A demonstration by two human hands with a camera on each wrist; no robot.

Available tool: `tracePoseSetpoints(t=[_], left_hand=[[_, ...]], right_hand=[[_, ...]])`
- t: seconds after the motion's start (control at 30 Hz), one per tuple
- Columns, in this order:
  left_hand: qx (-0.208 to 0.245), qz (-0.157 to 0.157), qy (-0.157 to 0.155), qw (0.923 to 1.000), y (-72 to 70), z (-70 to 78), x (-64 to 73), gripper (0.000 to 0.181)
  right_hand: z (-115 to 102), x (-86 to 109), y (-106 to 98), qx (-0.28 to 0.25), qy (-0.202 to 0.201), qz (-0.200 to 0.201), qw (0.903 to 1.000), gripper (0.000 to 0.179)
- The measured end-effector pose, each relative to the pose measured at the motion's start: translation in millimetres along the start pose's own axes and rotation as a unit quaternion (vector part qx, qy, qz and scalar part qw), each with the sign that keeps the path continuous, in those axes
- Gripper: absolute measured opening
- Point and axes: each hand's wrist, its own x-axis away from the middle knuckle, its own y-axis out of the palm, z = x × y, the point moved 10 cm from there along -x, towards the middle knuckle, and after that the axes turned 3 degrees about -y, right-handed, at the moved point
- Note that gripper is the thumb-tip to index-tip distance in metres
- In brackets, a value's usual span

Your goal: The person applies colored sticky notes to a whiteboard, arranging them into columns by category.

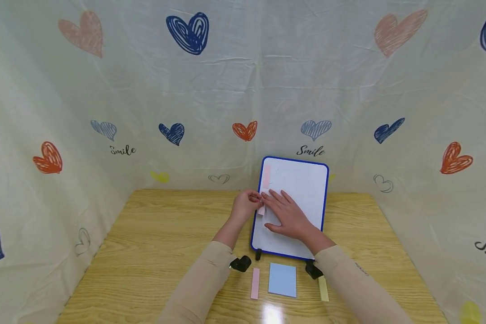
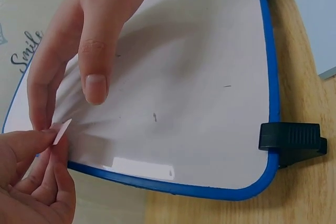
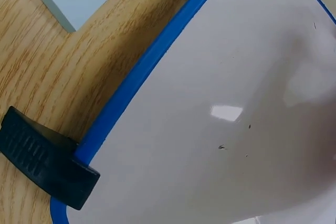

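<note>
A whiteboard point(image 1: 295, 198) with a blue frame leans upright on black stand feet point(image 2: 291, 137). A pink sticky strip point(image 1: 266, 175) lies along its upper left side. My left hand point(image 1: 244, 206) is at the board's left edge, pinching a small pale pink sticky strip point(image 2: 62, 131) between thumb and finger. The lower end of this strip shows below the fingers in the head view. My right hand point(image 1: 289, 218) lies over the board with fingers extended, fingertips right beside the left hand's. The right wrist view shows mostly bare board surface, without the right fingers.
On the wooden table point(image 1: 166, 234), in front of the board, lie a pink strip pad point(image 1: 255, 283), a blue square sticky pad point(image 1: 282, 280) and a yellow strip pad point(image 1: 323, 288), partly behind the right sleeve. A curtain point(image 1: 210, 90) printed with hearts hangs behind the table.
</note>
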Motion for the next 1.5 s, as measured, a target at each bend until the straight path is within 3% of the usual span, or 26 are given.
tracePoseSetpoints(t=[0.27,0.57,0.87,1.17,1.5], left_hand=[[0.015,0.01,-0.012,0.9998,-1.4,-0.7,3.8,0.015],[0.026,0.007,-0.011,0.9996,0.1,0.4,5.2,0.015],[0.033,0.003,-0.02,0.9993,0.5,-1.5,7.9,0.021],[0.011,0.0,-0.025,0.9996,-2.9,-9.0,12.8,0.018],[-0.017,-0.04,0.014,0.999,-8.3,-17.8,24.5,0.016]], right_hand=[[-1.8,2.2,-4.8,-0.002,0.0,-0.006,1.0,0.08],[-3.0,2.4,-8.3,-0.004,-0.01,0.015,0.9998,0.08],[-0.1,0.3,0.5,0.025,-0.002,-0.017,0.9995,0.085],[2.6,4.7,1.4,0.036,0.017,-0.036,0.9986,0.085],[4.1,13.3,0.9,0.023,0.034,-0.038,0.9984,0.082]])
